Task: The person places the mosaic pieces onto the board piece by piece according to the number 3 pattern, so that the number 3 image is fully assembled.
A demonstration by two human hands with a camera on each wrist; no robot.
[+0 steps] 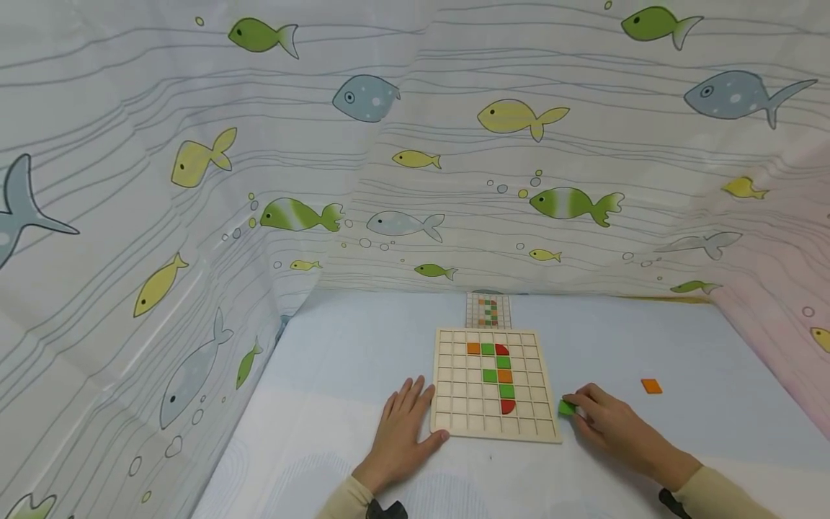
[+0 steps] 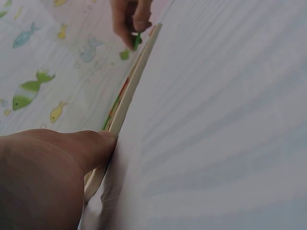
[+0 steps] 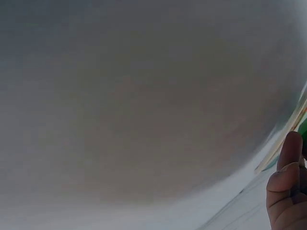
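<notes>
A square wooden grid board point(image 1: 454, 393) lies on the table, with orange, green and red tiles set in several of its cells. My left hand point(image 1: 405, 429) rests at the board's left side, fingers spread; its thumb touches the near left corner, and the left wrist view shows that thumb point(image 2: 93, 146) against the board's edge. Just off the board's right edge, my right hand point(image 1: 612, 425) pinches a green tile point(image 1: 567, 408) between thumb and fingers. In the right wrist view the green tile point(image 3: 303, 130) shows only in part at the right edge.
A printed pattern card point(image 1: 473, 311) with a similar coloured grid stands behind the board. One orange tile point(image 1: 651, 386) lies on the table to the right of my right hand. A fish-patterned curtain point(image 1: 454, 180) hangs at the back and left.
</notes>
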